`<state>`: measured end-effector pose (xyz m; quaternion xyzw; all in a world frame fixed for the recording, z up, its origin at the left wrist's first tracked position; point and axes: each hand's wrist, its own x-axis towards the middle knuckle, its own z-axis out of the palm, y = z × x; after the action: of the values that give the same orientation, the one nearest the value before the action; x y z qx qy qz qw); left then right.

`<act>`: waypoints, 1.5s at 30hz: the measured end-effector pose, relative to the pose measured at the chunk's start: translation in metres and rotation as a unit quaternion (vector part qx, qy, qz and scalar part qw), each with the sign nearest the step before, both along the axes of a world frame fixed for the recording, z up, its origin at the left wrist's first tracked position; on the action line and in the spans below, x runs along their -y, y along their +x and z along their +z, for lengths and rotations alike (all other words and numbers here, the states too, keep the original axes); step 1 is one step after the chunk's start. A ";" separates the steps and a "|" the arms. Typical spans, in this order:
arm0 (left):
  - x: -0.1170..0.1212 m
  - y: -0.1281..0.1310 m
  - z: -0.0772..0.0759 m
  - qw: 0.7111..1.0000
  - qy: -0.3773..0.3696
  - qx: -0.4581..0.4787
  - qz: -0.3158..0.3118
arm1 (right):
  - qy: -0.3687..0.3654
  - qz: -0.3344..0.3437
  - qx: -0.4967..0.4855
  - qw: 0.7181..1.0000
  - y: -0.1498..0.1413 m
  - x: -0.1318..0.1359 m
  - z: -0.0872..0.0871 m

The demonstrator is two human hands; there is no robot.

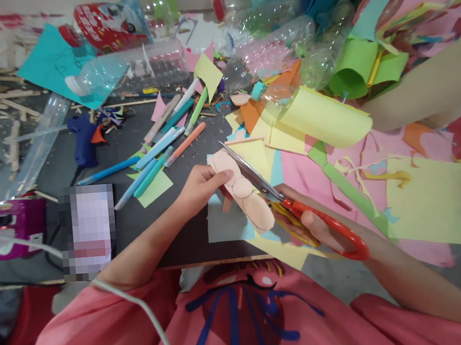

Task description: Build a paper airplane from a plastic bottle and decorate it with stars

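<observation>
Pale-peach paper cutout (242, 192) — penned ovals, rounded end — in left hand (211, 183).

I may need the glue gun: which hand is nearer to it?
Left. The left hand, pinching the peach paper cutout, is right of the glue gun and closer to the body; the right hand, with the scissors, is farther right.

Peach paper cutout (242, 188) with line-drawn rounded shapes, slanted near tabletop's (188, 242) front edge; red-and-yellow-handled scissors (299, 209) angled along its right side.
</observation>
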<state>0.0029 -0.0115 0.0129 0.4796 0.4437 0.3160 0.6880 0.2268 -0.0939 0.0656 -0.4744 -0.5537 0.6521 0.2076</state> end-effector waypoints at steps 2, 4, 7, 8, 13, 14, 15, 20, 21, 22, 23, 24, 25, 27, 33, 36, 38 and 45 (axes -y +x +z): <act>0.000 0.000 0.000 1.000 0.001 0.003 0.003 | -0.016 0.000 -0.017 1.000 0.000 0.000 0.000; -0.001 0.000 -0.001 1.000 0.001 0.004 0.007 | -0.031 -0.002 -0.025 0.999 0.001 0.001 0.001; 0.000 0.000 -0.001 1.000 -0.002 -0.003 0.012 | -0.043 -0.015 -0.026 0.999 0.002 0.001 0.001; 0.000 0.000 -0.001 1.000 -0.003 -0.007 0.014 | -0.047 -0.017 -0.030 0.998 0.002 0.001 0.001; 0.001 -0.001 -0.002 0.999 -0.009 -0.016 0.036 | -0.054 -0.009 -0.056 0.997 0.005 0.001 -0.006; 0.001 -0.001 -0.002 0.999 -0.009 -0.018 0.039 | -0.049 -0.007 -0.050 0.998 0.007 0.001 -0.007; 0.001 -0.001 -0.003 0.999 -0.010 -0.020 0.042 | -0.040 -0.003 -0.045 0.998 0.008 0.001 -0.008; 0.000 -0.002 -0.005 0.999 -0.005 -0.024 0.049 | -0.042 -0.003 -0.032 0.999 0.013 0.001 -0.009; 0.000 -0.003 -0.006 0.998 -0.003 -0.026 0.049 | -0.045 -0.004 -0.032 0.998 0.014 0.000 -0.008; 0.000 -0.003 -0.006 0.998 -0.001 -0.028 0.049 | -0.044 -0.004 -0.032 0.998 0.014 0.000 -0.008; 0.000 -0.003 -0.006 0.998 0.002 -0.030 0.049 | -0.040 -0.004 -0.034 0.999 0.015 0.000 -0.008; 0.000 -0.004 -0.006 0.998 0.005 -0.033 0.047 | -0.037 -0.003 -0.037 0.999 0.016 0.000 -0.008; -0.001 -0.004 -0.006 0.998 0.007 -0.034 0.045 | -0.033 -0.005 -0.039 0.999 0.017 0.000 -0.009; -0.001 -0.004 -0.005 0.999 0.007 -0.037 0.037 | -0.037 -0.010 -0.038 0.999 0.020 0.002 -0.012; -0.003 -0.004 -0.002 0.999 -0.004 -0.046 0.005 | -0.050 -0.019 -0.029 0.998 0.031 0.008 -0.024; -0.006 -0.005 -0.002 0.998 0.001 -0.055 0.009 | -0.005 0.000 0.012 1.000 0.032 0.006 -0.024; -0.007 -0.005 -0.003 0.998 0.003 -0.052 0.022 | 0.049 0.002 0.077 0.996 0.032 0.003 -0.022; -0.012 -0.004 -0.002 0.996 -0.022 0.000 0.088 | 0.246 0.022 0.417 0.875 0.052 -0.011 -0.021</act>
<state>-0.0012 0.0002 0.0109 0.4237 0.4912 0.3659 0.6673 0.2789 -0.0824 0.0441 -0.6241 -0.7415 0.2406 0.0531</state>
